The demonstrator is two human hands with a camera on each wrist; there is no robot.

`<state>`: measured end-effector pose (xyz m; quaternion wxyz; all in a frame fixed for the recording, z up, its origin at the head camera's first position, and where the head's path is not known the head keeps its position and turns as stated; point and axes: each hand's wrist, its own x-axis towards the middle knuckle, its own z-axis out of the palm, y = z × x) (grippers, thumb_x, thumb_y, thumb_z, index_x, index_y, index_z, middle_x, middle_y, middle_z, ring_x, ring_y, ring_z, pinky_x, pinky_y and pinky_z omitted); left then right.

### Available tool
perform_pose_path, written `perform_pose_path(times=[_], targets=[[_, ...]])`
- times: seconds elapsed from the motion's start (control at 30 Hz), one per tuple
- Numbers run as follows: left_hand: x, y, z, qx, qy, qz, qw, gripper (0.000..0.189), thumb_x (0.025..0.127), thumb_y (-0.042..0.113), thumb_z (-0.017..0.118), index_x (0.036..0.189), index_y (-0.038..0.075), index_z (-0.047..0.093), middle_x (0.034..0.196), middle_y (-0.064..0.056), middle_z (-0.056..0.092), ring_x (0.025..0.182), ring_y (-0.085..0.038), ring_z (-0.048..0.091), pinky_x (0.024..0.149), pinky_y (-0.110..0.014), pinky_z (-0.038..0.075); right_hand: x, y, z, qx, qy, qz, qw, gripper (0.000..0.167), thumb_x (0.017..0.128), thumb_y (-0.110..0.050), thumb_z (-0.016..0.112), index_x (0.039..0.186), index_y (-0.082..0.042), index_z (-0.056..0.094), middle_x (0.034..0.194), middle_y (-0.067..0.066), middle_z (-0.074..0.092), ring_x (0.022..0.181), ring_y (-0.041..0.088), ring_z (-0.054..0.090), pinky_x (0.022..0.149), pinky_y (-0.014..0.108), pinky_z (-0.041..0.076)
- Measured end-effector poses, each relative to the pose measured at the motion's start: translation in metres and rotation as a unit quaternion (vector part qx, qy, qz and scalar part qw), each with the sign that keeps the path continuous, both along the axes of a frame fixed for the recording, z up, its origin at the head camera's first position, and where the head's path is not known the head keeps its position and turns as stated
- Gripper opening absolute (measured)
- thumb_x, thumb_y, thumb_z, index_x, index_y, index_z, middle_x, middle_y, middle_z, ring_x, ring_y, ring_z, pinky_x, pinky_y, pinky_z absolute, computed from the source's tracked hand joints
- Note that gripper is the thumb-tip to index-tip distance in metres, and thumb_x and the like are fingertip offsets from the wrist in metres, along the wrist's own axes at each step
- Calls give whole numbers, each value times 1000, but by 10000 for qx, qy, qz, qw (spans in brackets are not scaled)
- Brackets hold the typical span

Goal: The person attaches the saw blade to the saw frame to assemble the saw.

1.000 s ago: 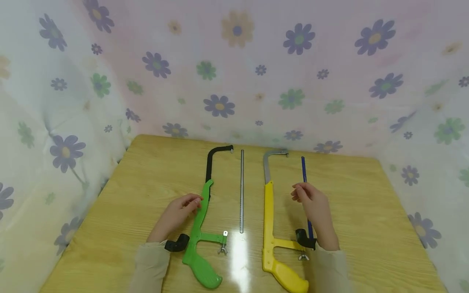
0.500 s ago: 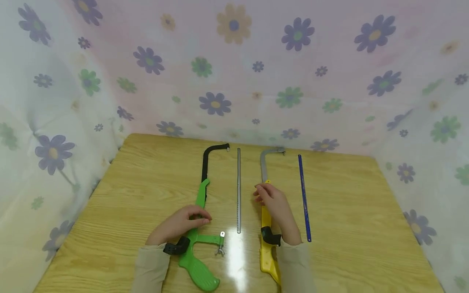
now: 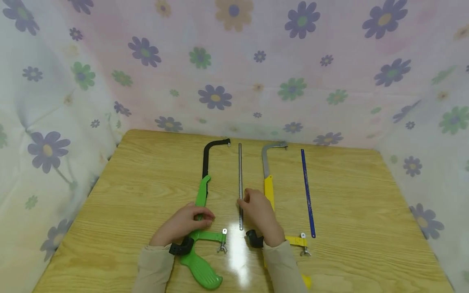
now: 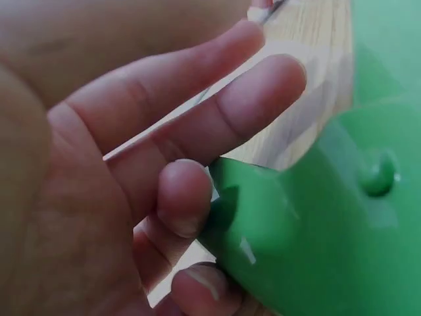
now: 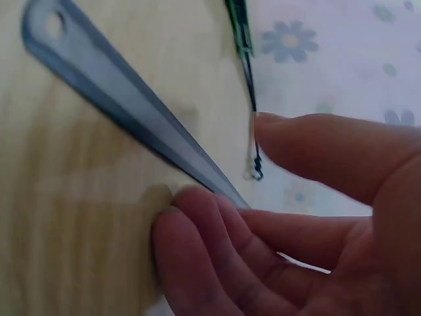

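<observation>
Saw flowered cloth [image 3: 234,73] hung from ten o'clock round to two, beyond a wood-grain table [image 3: 351,195]. Noted near the table's middle a silver blade [image 3: 240,171], with a green hacksaw [image 3: 202,191] at nine o'clock of it, a yellow hacksaw [image 3: 269,189] at three and, farther out at three, a blue blade [image 3: 308,193]. Found the left hand [image 3: 185,224] over the green hacksaw, relaxed with loosely bent fingers, the lower fingertips against its edge. Found the right hand [image 3: 259,209] at the silver blade, from three o'clock, with the sleeve [image 3: 283,264] across the yellow hacksaw and the thumb spread from loosely bent fingers, grasping nothing; could not tell about contact.
</observation>
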<state>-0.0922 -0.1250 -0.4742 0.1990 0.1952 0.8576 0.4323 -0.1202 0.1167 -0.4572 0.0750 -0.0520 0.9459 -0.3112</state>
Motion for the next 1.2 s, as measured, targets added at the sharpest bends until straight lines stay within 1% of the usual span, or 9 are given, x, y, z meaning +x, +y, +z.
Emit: perform_pose_path(times=[0.07, 0.13, 0.27, 0.33, 0.43, 0.53, 0.63, 0.93, 1.2], targets=[[1, 2, -1, -68, 150, -80, 9998, 14, 83, 39, 60, 92, 31, 67, 87, 14, 56, 77, -12, 42, 67, -26, 38, 2, -3, -2, 284, 130, 112, 9995, 19, 80, -20, 62, 71, -7, 51, 62, 2, 44, 54, 15, 40, 47, 27, 33], [1, 3, -1, -173, 292, -132, 9993, 10, 82, 39, 62, 88, 32, 67, 86, 18, 58, 77, -12, 40, 66, -25, 37, 3, -6, -3, 525, 315, 199, 9979, 18, 78, -17, 64, 70, -9, 49, 60, 1, 42, 53, 15, 39, 45, 27, 32], [3, 8, 1, -416, 368, -79, 9984, 7, 79, 39, 64, 80, 34, 68, 79, 14, 54, 73, -13, 38, 60, -25, 35, 4, -6, -4, 703, 521, 231, 9959, 14, 78, -12, 62, 89, -6, 56, 62, -1, 48, 53, 14, 43, 44, 27, 34], [3, 10, 2, -529, 356, -20, 9980, 6, 79, 39, 65, 78, 34, 68, 75, 12, 50, 70, -12, 37, 57, -25, 35, 4, -5, -4, 670, 480, 207, 9964, 27, 78, -10, 59, 104, -5, 57, 62, -1, 50, 50, 14, 43, 43, 28, 34], [4, 11, 2, -699, 472, -31, 9964, 5, 78, 39, 66, 76, 36, 67, 72, 14, 50, 69, -12, 36, 56, -24, 34, 4, -5, -3, 567, 254, 150, 9980, 44, 79, -8, 55, 123, -4, 49, 63, 1, 53, 46, 14, 44, 40, 28, 34], [4, 11, 2, -809, 584, -70, 9950, 4, 78, 39, 66, 74, 37, 66, 69, 19, 52, 70, -11, 36, 57, -23, 34, 5, -6, -3, 440, 30, 131, 9989, 52, 80, -9, 53, 130, -2, 41, 66, 4, 56, 44, 14, 44, 39, 29, 34], [5, 11, 1, -862, 648, -110, 9941, 5, 78, 40, 66, 73, 38, 66, 68, 23, 52, 70, -10, 36, 58, -23, 34, 6, -7, -4, 380, -72, 73, 9992, 55, 79, -10, 52, 131, -2, 38, 68, 6, 56, 45, 15, 44, 40, 29, 35], [9, 15, 3, -1038, 1124, -271, 9879, 6, 78, 38, 66, 73, 35, 67, 71, 28, 53, 65, -7, 36, 56, -20, 32, 6, -6, -9, 383, -157, -48, 9991, 59, 78, -13, 51, 134, -4, 35, 48, 1, 45, 37, 15, 38, 36, 29, 30], [7, 15, 1, -1157, 1058, -188, 9875, 7, 79, 40, 64, 76, 35, 69, 72, 29, 55, 66, -5, 37, 58, -20, 32, 4, -5, -9, 274, -185, 84, 9994, 55, 81, -13, 49, 134, -9, 37, 48, -1, 42, 37, 12, 35, 36, 28, 30]])
